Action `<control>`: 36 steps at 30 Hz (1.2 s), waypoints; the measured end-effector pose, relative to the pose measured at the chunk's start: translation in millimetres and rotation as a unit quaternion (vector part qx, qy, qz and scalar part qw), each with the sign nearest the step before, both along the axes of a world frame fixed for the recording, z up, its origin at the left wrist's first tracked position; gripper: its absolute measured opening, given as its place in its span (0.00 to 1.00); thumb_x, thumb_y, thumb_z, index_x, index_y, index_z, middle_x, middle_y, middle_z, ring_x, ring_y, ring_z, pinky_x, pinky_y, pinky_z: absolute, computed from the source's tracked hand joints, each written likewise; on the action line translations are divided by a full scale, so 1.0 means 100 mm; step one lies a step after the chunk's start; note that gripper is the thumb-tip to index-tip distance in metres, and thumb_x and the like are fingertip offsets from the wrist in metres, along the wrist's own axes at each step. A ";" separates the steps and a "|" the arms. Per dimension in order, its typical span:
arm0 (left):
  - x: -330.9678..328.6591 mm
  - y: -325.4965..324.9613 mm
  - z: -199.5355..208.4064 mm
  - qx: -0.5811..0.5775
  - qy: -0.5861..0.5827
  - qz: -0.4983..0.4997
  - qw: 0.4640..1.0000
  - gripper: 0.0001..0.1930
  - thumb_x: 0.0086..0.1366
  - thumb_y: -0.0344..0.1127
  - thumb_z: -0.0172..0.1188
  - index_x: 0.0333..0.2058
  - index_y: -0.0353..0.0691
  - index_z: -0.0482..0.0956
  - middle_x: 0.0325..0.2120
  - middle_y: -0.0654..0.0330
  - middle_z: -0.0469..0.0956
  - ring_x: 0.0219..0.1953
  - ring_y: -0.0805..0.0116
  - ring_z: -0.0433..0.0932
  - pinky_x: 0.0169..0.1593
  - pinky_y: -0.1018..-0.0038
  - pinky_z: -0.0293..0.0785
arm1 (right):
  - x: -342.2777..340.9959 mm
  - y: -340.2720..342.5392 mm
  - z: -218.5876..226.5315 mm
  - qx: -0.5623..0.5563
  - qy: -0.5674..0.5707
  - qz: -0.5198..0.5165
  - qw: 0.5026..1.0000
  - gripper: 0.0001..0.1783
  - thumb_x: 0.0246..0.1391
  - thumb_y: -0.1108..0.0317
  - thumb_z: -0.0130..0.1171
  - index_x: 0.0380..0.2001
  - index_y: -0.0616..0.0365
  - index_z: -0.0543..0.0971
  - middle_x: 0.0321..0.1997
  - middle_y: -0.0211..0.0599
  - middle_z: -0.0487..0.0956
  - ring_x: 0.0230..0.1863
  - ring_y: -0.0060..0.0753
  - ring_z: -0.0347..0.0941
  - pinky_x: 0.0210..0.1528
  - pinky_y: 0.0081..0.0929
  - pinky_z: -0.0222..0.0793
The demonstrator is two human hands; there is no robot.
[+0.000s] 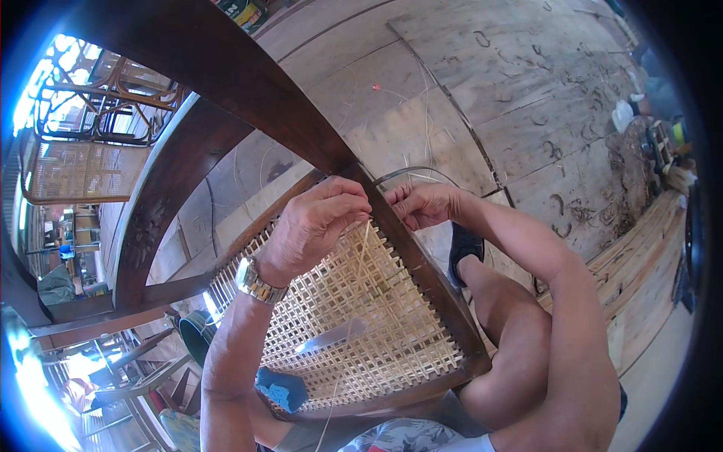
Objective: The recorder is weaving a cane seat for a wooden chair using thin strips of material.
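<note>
At the woven seat (407,324)'s twelve o'clock, the left hand (324,215) pinched a pale strand (364,239); toward one, the right hand (425,203) curled, its grip unclear.

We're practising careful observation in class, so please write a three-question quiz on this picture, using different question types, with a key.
1. Multiple choice: Where is the metal watch worn?
A) Right wrist
B) Left wrist
C) Neither wrist

2. True or false: The left hand and right hand are on the same side of the dark wooden rail.

3. Fill the gap: Near the lower-left corner of the woven panel, beside the left forearm, is a ____ bundle.

Key:
1. B
2. False; the rail runs between them.
3. blue
</note>
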State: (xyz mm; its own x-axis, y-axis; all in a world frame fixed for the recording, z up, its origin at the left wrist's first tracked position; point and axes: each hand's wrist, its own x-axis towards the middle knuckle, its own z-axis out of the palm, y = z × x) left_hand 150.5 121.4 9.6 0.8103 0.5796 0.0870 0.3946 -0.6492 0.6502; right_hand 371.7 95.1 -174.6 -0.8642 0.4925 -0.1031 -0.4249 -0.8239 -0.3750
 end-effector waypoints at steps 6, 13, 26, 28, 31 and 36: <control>0.00 -0.07 -0.06 -0.003 -0.030 0.026 0.999 0.09 0.60 0.27 0.68 0.39 0.40 0.83 0.40 0.58 0.81 0.38 0.60 0.82 0.40 0.70 0.79 | -0.03 -0.05 -0.05 -0.008 0.028 -0.026 0.999 0.15 0.60 0.76 0.59 0.50 0.63 0.79 0.40 0.35 0.85 0.31 0.23 0.82 0.33 0.20 0.78; 0.04 -0.12 0.00 0.043 0.003 0.005 0.999 0.11 0.58 0.20 0.65 0.39 0.39 0.82 0.42 0.57 0.79 0.41 0.61 0.81 0.40 0.72 0.78 | -0.04 -0.09 0.08 0.019 0.094 -0.044 0.994 0.16 0.62 0.76 0.56 0.53 0.66 0.76 0.47 0.40 0.83 0.43 0.28 0.83 0.45 0.22 0.79; 0.02 -0.16 -0.03 0.027 -0.021 0.043 0.998 0.08 0.59 0.24 0.66 0.38 0.38 0.82 0.41 0.57 0.82 0.39 0.59 0.83 0.41 0.70 0.79 | -0.11 -0.25 0.17 0.006 -0.006 -0.125 0.992 0.12 0.62 0.74 0.58 0.49 0.59 0.77 0.44 0.30 0.83 0.42 0.22 0.81 0.45 0.19 0.78; 0.00 -0.15 -0.03 0.028 -0.030 0.034 0.999 0.08 0.59 0.25 0.67 0.38 0.38 0.82 0.40 0.57 0.82 0.39 0.60 0.83 0.41 0.70 0.79 | -0.11 -0.30 0.09 0.021 -0.013 -0.141 0.990 0.10 0.62 0.74 0.59 0.46 0.58 0.77 0.42 0.28 0.82 0.41 0.20 0.80 0.44 0.19 0.77; 0.00 -0.16 -0.02 0.036 -0.030 0.028 0.998 0.08 0.60 0.25 0.66 0.38 0.38 0.82 0.40 0.57 0.83 0.39 0.60 0.84 0.40 0.71 0.80 | -0.13 -0.35 0.09 0.036 -0.023 -0.171 0.984 0.07 0.62 0.74 0.60 0.43 0.56 0.77 0.39 0.25 0.81 0.40 0.17 0.79 0.44 0.19 0.76; -0.04 -0.14 -0.09 0.022 -0.035 0.056 0.998 0.07 0.61 0.24 0.65 0.38 0.38 0.81 0.40 0.59 0.83 0.38 0.60 0.84 0.40 0.71 0.80 | -0.17 -0.36 0.14 0.016 0.012 -0.186 0.982 0.09 0.62 0.74 0.59 0.45 0.57 0.76 0.41 0.26 0.81 0.42 0.19 0.79 0.45 0.20 0.77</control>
State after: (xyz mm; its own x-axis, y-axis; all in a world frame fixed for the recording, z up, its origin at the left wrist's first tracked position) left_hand 146.1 107.1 1.0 0.7312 0.6611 0.1685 0.4215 -0.6320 0.6503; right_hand 354.9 59.1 -160.6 -0.6250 0.7779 -0.0653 -0.7036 -0.5976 -0.3844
